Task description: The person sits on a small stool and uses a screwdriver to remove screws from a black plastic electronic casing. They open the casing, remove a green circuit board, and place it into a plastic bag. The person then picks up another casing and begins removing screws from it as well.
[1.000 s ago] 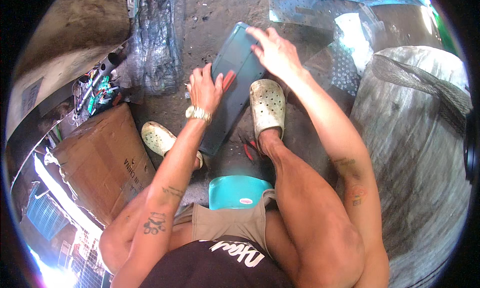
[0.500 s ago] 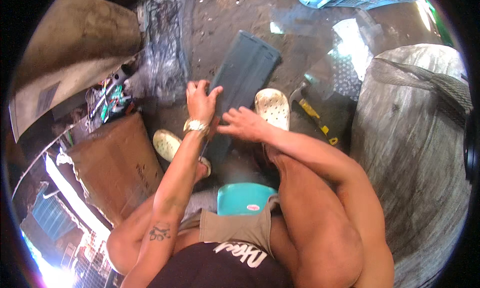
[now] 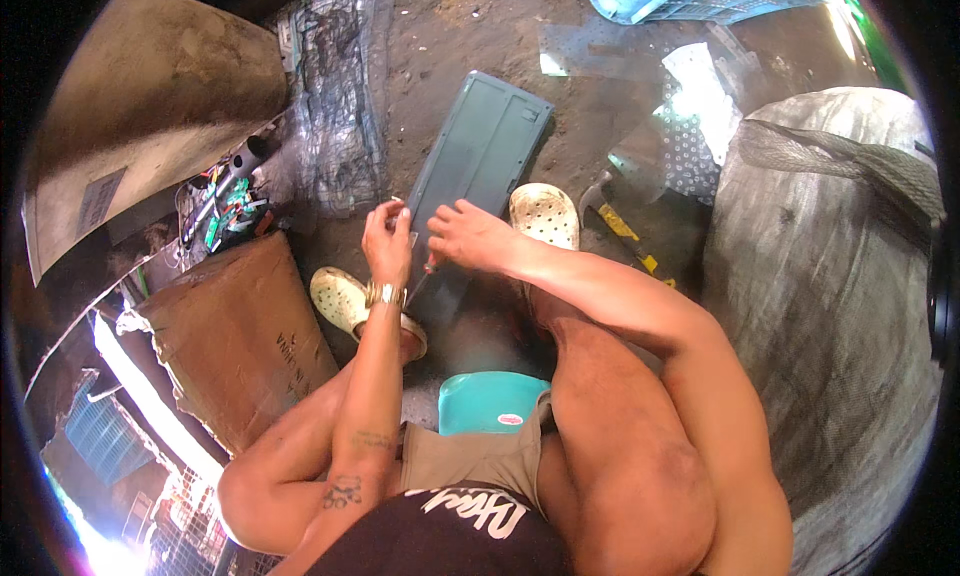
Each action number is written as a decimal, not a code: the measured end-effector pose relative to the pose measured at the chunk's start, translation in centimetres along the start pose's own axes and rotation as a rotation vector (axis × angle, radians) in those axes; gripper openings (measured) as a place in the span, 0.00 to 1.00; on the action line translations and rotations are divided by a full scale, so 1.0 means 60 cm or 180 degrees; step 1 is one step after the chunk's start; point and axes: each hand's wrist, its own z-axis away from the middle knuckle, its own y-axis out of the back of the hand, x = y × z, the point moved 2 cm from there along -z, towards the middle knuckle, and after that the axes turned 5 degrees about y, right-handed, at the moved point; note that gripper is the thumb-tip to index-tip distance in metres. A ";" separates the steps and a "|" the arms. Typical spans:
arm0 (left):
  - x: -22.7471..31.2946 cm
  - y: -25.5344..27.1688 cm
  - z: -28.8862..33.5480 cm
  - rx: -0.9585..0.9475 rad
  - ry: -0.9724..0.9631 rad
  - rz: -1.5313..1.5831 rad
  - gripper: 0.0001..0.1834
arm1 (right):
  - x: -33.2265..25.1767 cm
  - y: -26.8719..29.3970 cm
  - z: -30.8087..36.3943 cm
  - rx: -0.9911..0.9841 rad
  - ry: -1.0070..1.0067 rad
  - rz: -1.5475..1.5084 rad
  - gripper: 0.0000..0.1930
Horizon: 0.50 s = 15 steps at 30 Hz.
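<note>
Head view: a long grey panel [image 3: 480, 141] slants between the pale clogs [image 3: 545, 212]; the left hand [image 3: 387, 244] is half curled by its edge, its hold I can't tell; the right hand [image 3: 466, 238] seems wrapped round a slim red tool [image 3: 431, 267]; best brace the panel firmly, left hand clear of the tool's line.

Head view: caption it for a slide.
Left hand and right hand at a grey-green panel, yellow-handled hammer beside the right clog.
</note>
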 end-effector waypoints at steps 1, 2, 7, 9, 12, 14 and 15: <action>0.010 0.001 0.009 -0.0115 0.0110 0.0074 0.13 | 0.009 0.025 0.007 -0.0346 -0.0287 -0.0232 0.12; 0.029 0.001 0.013 -0.0339 -0.0241 -0.0001 0.15 | 0.021 0.057 0.014 -0.0573 -0.0787 -0.0522 0.12; 0.195 -0.065 -0.003 -0.1560 -0.1794 0.0408 0.21 | 0.073 0.287 0.105 0.1082 -0.1632 -0.1300 0.13; 0.264 -0.097 -0.041 -0.1320 -0.1804 0.0141 0.18 | 0.092 0.346 0.119 0.1283 -0.1952 -0.0817 0.15; 0.338 -0.123 -0.129 -0.1305 -0.2164 -0.0671 0.14 | 0.122 0.384 0.106 0.1439 -0.1840 -0.0225 0.15; 0.355 -0.126 -0.165 -0.1290 -0.2387 -0.0585 0.15 | 0.141 0.389 0.093 0.1277 -0.1908 0.0098 0.15; 0.359 -0.127 -0.181 -0.1363 -0.2346 -0.0658 0.16 | 0.148 0.391 0.087 0.1326 -0.1774 0.0109 0.14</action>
